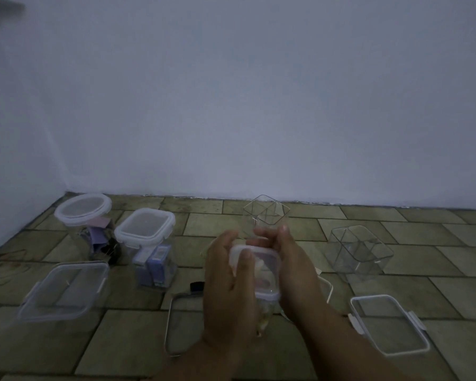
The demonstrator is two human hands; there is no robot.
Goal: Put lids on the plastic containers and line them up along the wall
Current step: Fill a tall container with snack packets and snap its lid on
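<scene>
clear plastic container [265, 309] w/ lid [261, 259] on; left hand [227, 287] & right hand [293, 268] fingers clamped round it.

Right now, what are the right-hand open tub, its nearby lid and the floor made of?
Tub: clear glossy plastic; floor shows through. Lid: translucent plastic, whitish clipped rim. Floor: matte stone-look slabs with dark joints, possibly printed sheet.

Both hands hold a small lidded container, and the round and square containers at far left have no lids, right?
Not quite: the head view shows the round container and the square container at far left both wearing lids. The left hand and right hand do hold the small lidded container.
</scene>
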